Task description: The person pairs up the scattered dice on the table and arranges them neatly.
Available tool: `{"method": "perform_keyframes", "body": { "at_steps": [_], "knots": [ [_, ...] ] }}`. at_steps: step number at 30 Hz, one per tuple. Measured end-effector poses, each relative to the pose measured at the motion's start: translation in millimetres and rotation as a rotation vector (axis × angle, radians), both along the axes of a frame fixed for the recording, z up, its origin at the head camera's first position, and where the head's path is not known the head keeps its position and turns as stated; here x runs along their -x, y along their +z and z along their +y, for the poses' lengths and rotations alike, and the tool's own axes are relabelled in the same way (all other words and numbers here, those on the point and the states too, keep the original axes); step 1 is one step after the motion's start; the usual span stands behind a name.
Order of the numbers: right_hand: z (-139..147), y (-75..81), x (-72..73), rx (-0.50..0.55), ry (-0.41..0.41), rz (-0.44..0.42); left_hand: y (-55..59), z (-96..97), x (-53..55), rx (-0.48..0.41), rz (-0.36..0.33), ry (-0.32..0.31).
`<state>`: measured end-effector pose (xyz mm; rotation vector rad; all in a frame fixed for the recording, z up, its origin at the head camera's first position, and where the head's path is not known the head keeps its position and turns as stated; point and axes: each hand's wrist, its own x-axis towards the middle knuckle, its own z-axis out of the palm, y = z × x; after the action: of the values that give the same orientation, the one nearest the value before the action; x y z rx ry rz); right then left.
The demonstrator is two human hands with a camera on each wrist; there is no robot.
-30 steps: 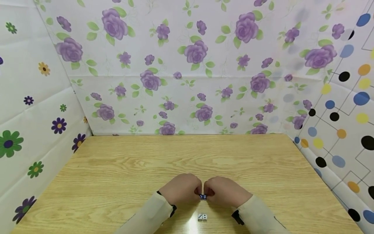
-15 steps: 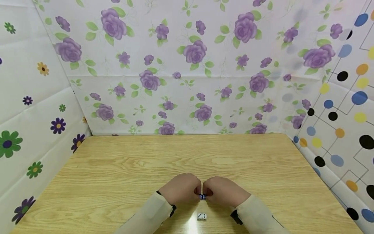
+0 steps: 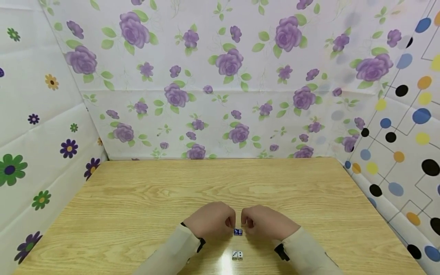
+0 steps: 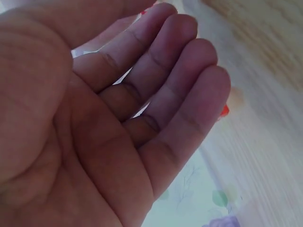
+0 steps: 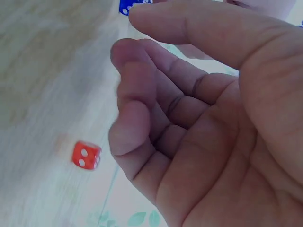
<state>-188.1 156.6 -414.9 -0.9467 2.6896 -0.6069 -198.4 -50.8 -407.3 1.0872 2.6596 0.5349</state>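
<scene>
Two blue dice [image 3: 238, 232] sit side by side on the wooden table between my hands. My left hand [image 3: 211, 220] is just left of them, its fingers loosely bent with nothing in the palm. To their right is my right hand [image 3: 268, 222], fingers loosely curled and holding nothing. In the right wrist view a blue die [image 5: 126, 6] shows beside the thumb tip, and a red die [image 5: 86, 155] lies on the table beyond the curled fingers. A bit of red [image 4: 224, 111] peeks out behind the little finger in the left wrist view. The hands hide the red pieces from the head view.
Nearer the person, two white dice [image 3: 237, 255] stand side by side between the forearms. The wooden table [image 3: 220, 179] meets a flower-print sheet [image 3: 206, 114] at its back edge. Patterned sheets also close off the left and right sides.
Both hands have let go of the blue dice and drawn slightly apart, left and right. The blue dice now stand together on their own. The white dice stay where they were.
</scene>
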Motion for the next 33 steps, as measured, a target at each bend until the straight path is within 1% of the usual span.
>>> {"method": "perform_keyframes", "body": {
  "at_steps": [1,6,11,14,19,21,23,27,30,33],
  "knots": [
    [1.5,0.5,0.9,-0.001,-0.012,0.0,0.7,-1.1,1.1,0.003,0.0,0.006],
    [6.6,4.7,5.2,-0.011,-0.062,0.046,4.9,-5.7,7.5,0.032,0.058,0.035],
    [8.9,11.0,6.8,-0.003,-0.143,0.065,7.4,-9.9,13.7,0.039,0.134,0.081],
    [9.5,13.6,6.1,-0.003,-0.198,0.091,7.2,-12.6,16.2,0.028,0.176,0.106],
    [12.4,11.2,7.2,-0.05,-0.293,0.202,3.3,-16.8,18.2,0.035,0.244,0.135],
    [14.9,8.6,8.1,-0.083,-0.32,0.243,0.9,-17.5,18.9,0.056,0.25,0.142],
    [16.9,6.5,8.0,-0.122,-0.337,0.26,-1.6,-18.0,19.7,0.073,0.244,0.145],
    [19.0,2.4,5.9,-0.172,-0.357,0.237,-5.8,-18.3,21.2,0.087,0.217,0.149],
    [19.2,-0.6,4.8,-0.174,-0.356,0.209,-7.6,-18.5,22.2,0.075,0.193,0.15],
    [18.6,-3.0,5.3,-0.172,-0.346,0.208,-8.8,-19.1,22.5,0.056,0.171,0.157]
  ]
}}
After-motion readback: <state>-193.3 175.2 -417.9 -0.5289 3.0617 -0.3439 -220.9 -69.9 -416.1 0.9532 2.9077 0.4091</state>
